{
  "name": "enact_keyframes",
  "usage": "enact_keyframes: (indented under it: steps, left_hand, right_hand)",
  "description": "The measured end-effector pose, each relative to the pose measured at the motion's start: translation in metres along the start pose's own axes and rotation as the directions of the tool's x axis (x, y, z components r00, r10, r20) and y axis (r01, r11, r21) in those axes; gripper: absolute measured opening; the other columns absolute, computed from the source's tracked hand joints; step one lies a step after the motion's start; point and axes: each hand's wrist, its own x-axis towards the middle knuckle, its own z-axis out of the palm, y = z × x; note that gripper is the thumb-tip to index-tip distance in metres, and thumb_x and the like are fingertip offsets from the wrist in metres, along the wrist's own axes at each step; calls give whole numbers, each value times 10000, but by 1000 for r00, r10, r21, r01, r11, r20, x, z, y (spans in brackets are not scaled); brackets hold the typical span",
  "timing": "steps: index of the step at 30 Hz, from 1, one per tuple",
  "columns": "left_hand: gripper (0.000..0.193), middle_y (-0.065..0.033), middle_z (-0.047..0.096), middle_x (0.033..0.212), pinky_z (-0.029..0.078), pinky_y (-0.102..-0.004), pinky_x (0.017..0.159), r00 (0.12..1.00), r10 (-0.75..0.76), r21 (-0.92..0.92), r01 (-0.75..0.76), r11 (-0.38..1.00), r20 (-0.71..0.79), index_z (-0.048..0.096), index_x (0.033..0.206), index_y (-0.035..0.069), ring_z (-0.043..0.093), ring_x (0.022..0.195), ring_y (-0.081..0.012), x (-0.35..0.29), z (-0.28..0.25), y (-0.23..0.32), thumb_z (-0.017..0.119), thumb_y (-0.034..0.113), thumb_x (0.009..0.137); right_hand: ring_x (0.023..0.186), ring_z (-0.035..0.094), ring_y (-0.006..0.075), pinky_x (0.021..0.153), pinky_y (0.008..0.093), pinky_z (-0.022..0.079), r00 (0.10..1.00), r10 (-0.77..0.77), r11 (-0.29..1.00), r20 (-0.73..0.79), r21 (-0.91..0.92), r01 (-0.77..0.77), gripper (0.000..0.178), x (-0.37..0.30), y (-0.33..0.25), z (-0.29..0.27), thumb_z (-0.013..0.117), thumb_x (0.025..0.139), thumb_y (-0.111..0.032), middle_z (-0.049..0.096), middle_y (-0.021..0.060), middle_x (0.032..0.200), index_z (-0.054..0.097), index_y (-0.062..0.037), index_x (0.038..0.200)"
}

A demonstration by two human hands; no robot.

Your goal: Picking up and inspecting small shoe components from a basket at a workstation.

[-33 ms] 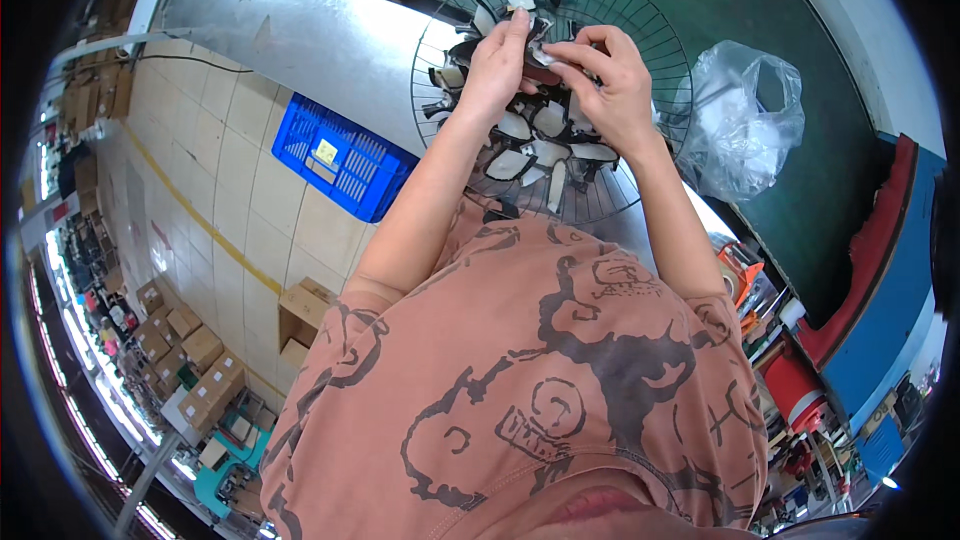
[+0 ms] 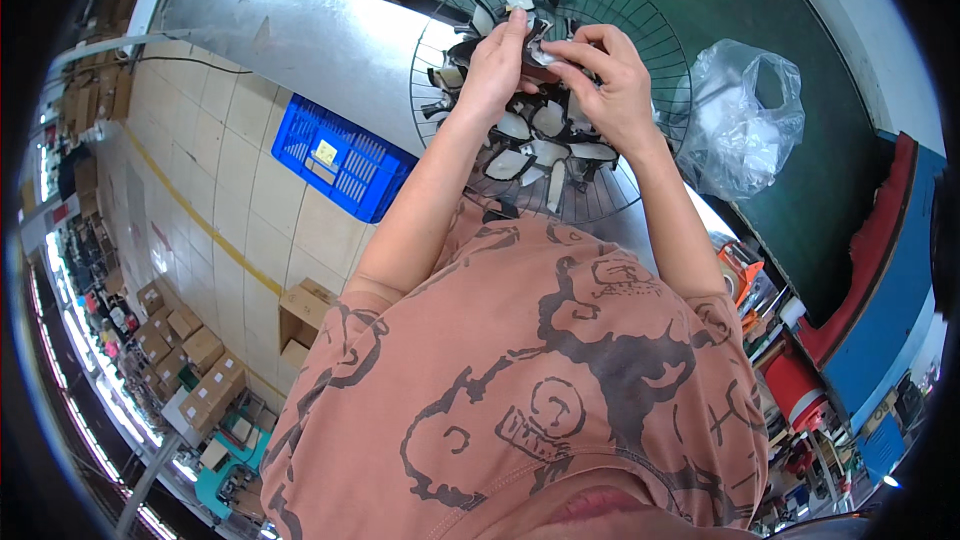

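Note:
A round black wire basket [image 2: 655,32] holds a heap of small curved black-and-white pieces [image 2: 549,120]. Over it, both hands meet on one dark piece with a pale inner side [image 2: 537,43]. My left hand [image 2: 494,62] is closed round its left side, thumb pointing up. From the right, my right hand [image 2: 615,82] pinches a small whitish bit at the piece's edge between thumb and forefinger. Whether that bit is part of the piece or separate, I cannot tell. The fingers hide much of the held piece.
Right of the basket, a clear plastic bag [image 2: 745,125] with white contents lies on the green work surface [image 2: 800,210]. A metal tabletop [image 2: 300,35] runs to the left. Below it a blue crate [image 2: 345,155] stands on the tiled floor. Tools [image 2: 740,270] lie at the lower right.

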Motion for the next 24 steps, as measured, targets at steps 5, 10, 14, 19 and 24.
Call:
enact_keyframes:
  steps: [5,10,14,19,24]
  left_hand:
    - [413,-32,646,906,489,-250,554,996,66,-223,-52,973,55,599,992,48,624,755,-107,0,2,1,490,445,1009]
    - [342,2,589,775,443,-244,662,990,141,-293,-128,947,24,613,814,46,564,721,-87,0,11,3,578,336,991]
    - [371,6,582,731,416,-252,640,991,135,-236,-134,963,-12,613,773,33,529,694,-90,0,15,9,581,333,989]
    - [402,9,581,722,393,-249,660,965,248,120,-257,959,85,627,747,29,494,696,-87,-20,11,5,583,353,982]
    - [361,-21,653,774,441,-224,518,990,139,-226,-128,966,29,654,860,67,578,634,-68,-19,-9,-11,579,399,981]
  right_hand:
    - [850,646,211,740,309,507,986,143,940,81,301,-161,139,-2,-7,-3,744,776,-68,654,61,889,765,-95,910]
    - [794,635,126,695,256,496,902,399,694,166,588,-416,81,-13,-10,3,717,832,-50,678,67,890,723,4,892]
    - [712,600,114,645,252,479,853,520,697,41,557,-451,76,-18,-19,19,699,838,-44,657,54,843,703,2,899]
    - [647,572,102,602,256,463,787,428,901,-444,277,-334,53,5,24,8,673,872,-80,626,29,743,660,-39,841]
    - [648,591,114,596,254,469,905,412,902,-102,188,-389,93,13,55,-41,663,885,-86,651,17,783,718,-44,947]
